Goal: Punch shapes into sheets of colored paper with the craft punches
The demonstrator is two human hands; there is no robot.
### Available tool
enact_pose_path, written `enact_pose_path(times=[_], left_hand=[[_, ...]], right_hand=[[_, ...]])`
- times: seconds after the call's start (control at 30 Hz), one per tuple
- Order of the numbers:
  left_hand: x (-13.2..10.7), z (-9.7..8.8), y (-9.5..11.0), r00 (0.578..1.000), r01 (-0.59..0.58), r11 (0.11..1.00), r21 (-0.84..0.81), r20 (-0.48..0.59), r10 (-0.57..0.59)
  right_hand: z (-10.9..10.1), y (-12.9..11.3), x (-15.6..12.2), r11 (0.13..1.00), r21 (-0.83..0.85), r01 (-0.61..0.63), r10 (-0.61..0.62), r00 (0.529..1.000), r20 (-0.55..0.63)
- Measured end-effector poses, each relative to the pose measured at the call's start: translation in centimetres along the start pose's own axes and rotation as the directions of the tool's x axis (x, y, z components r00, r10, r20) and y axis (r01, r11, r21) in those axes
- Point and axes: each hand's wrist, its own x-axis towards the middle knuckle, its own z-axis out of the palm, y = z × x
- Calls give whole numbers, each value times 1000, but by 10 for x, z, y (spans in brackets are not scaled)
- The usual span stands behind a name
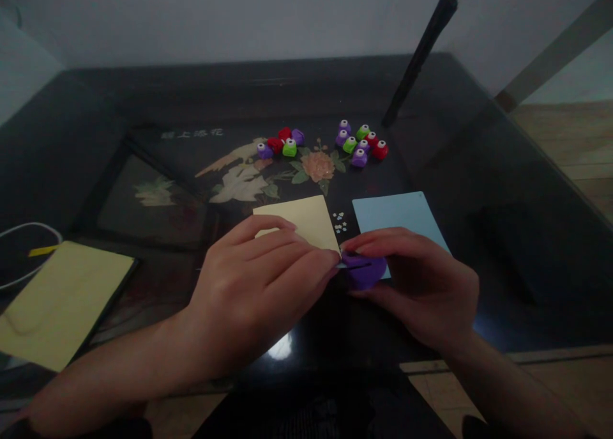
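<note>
My right hand [421, 279] grips a small purple craft punch [365, 273] between thumb and fingers, its dark slot turned toward my left hand. My left hand [263, 273] is closed in a pinch right beside the slot. A sliver of pale blue paper [341, 266] shows between its fingertips and the punch; the rest is hidden. Behind the left fingers lies a cream sheet of paper [306, 212]. A light blue sheet [397, 215] lies partly behind my right hand. In the gap between the sheets are several tiny punched paper shapes [340, 223].
Farther back sit two clusters of small punches in purple, red and green, a left cluster [289, 147] and a right cluster [351, 144]. A dark rod [424, 52] slants up behind. At left are a yellow pad [67, 298] and a white cable [33, 224], on a glossy dark table [191, 94].
</note>
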Motion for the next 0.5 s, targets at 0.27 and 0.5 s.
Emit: enact_pose_path(times=[0.27,0.5], left_hand=[[1,1,-2,1000,-4,999,40,5,4],[2,0,-1,1000,-10,997,70,4,10]], right_hand=[[-1,2,0,999,-48,-6,6,1000,11],[0,3,0,998,-61,-8,9,1000,8]])
